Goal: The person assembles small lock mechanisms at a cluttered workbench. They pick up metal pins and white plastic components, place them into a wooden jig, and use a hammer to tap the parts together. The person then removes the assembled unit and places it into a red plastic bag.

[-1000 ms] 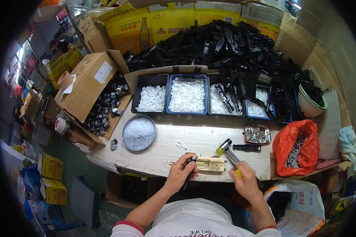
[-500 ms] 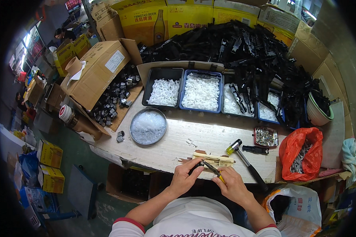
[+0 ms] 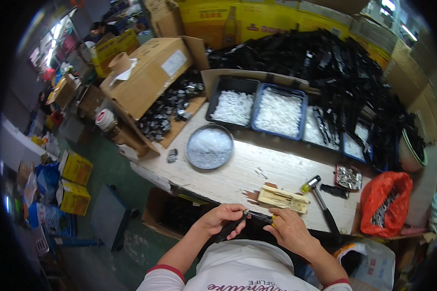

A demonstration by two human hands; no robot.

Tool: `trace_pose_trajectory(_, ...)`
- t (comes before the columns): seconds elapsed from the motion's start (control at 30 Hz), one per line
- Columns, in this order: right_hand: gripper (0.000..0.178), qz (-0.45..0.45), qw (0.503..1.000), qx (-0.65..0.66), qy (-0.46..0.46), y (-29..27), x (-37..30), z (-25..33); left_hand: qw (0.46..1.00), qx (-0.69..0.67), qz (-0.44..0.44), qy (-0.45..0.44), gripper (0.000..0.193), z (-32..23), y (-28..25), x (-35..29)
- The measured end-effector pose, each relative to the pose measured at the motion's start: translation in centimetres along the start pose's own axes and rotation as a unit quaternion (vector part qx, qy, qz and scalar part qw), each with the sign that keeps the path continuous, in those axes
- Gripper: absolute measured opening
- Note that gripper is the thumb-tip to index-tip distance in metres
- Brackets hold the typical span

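In front of my body, beyond the table's front edge, my left hand (image 3: pixel 223 220) is closed around a long black plastic part (image 3: pixel 232 229). My right hand (image 3: pixel 291 229) is closed on a dark tool with a yellow handle (image 3: pixel 274 222), its exact kind blurred. The tool's dark end meets the black part at my left fingertips. Just past my hands, a cream grooved block (image 3: pixel 282 198) lies at the table's edge. To its right rests a mallet (image 3: pixel 322 201) with a yellow-and-black head and black grip.
Trays of white plastic parts (image 3: pixel 278 110) line the table's back, below a heap of black parts (image 3: pixel 320 63). A round metal pan (image 3: pixel 210 146) stands left. At right are a red box of metal pins (image 3: pixel 347 177), a red plastic bag (image 3: pixel 386 203) and a black part (image 3: pixel 334 190).
My head view has turned, so the table appears shifted right and lower. The black part has tilted down toward my body in my left hand. Both hands keep their hold.
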State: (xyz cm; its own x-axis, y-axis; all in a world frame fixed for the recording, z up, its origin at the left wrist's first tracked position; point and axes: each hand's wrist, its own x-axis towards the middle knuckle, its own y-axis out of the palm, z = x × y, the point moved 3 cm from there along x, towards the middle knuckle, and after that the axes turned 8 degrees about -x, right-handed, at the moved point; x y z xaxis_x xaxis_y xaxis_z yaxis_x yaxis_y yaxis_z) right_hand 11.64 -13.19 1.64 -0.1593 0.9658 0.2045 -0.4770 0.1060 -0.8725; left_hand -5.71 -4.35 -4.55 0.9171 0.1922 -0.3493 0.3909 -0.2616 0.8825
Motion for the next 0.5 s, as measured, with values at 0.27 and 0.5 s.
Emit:
trace_pose_trajectory(0.27,0.018,-0.252,0.896,-0.22,0.292,-4.0,-7.8,-10.2,0.539,0.588,-0.545,0.259,0.023,-5.4,-6.4,-11.7)
trace_pose_trajectory(0.5,0.023,-0.204,0.827,-0.321,0.414,-3.6,-13.3,-16.7,0.371,0.668,-0.498,0.41,0.025,-15.4,-8.7,-7.9)
